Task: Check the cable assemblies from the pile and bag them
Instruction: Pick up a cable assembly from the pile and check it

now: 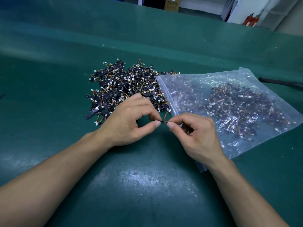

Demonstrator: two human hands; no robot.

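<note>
Now, starting at my far left, the green table mat (49,95) stretches out under both of my bare forearms. Further in lies the pile (127,86) of loose cable assemblies: black strips with orange and yellow wires and small white connectors, heaped in a tangle on the mat.

My left hand (129,122) sits at the near edge of that pile, fingers curled, thumb and forefinger pinching the left end of one cable assembly (163,122). The black strip of it spans the small gap between my two hands, held roughly level just above the mat, and its orange wire arcs up and away from the strip toward the pile.

My right hand (196,136) grips the strip's other end the same way, thumb and forefinger pinched, the remaining fingers folded in toward the palm.

Beyond that hand lies the clear zip bag (242,76), flat on the mat, its mouth edge touching the right side of the pile and partly under my right wrist. Many bagged assemblies show through the plastic.

Past the bag, at the right border, a dark flat object (278,82) lies on the mat; I cannot tell what it is. Behind the table stand two red fire extinguishers (250,20).
</note>
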